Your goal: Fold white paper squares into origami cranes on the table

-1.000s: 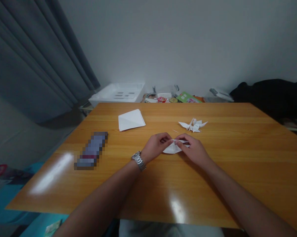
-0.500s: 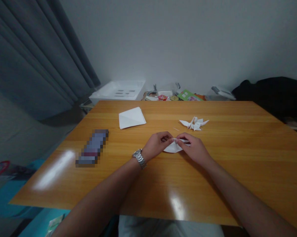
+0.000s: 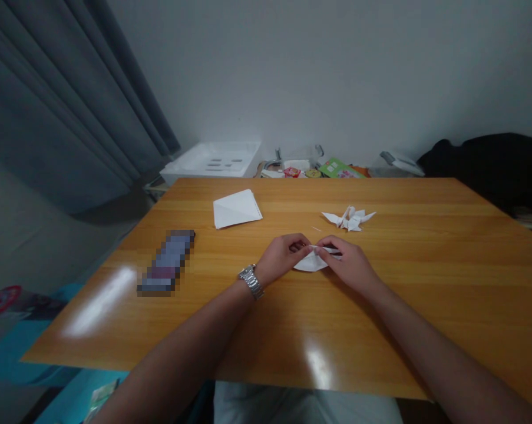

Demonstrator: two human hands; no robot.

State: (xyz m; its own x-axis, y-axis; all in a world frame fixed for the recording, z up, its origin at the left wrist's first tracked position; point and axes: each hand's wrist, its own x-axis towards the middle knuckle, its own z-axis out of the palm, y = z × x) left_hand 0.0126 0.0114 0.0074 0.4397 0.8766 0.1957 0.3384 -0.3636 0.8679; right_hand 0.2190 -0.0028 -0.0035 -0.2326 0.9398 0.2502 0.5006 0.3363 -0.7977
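Both of my hands meet over a small folded white paper piece (image 3: 309,264) lying on the wooden table (image 3: 292,330). My left hand (image 3: 280,258), with a metal watch (image 3: 250,280) on its wrist, pinches the paper's left upper edge with curled fingers. My right hand (image 3: 347,264) pinches its right upper edge, fingers pressed together. Most of the paper is hidden between the fingers. A finished white paper crane (image 3: 349,218) lies just beyond my right hand.
A folded white paper sheet (image 3: 235,208) lies at the back left of the table. A blurred dark oblong object (image 3: 167,262) sits to the left. Behind the table are a white tray (image 3: 212,160), small clutter (image 3: 310,169) and a dark bag (image 3: 491,168). Grey curtains (image 3: 62,100) hang left.
My hands have stayed on the paper with only slight finger shifts. The view has tilted a little, so the table sits slightly higher in frame.
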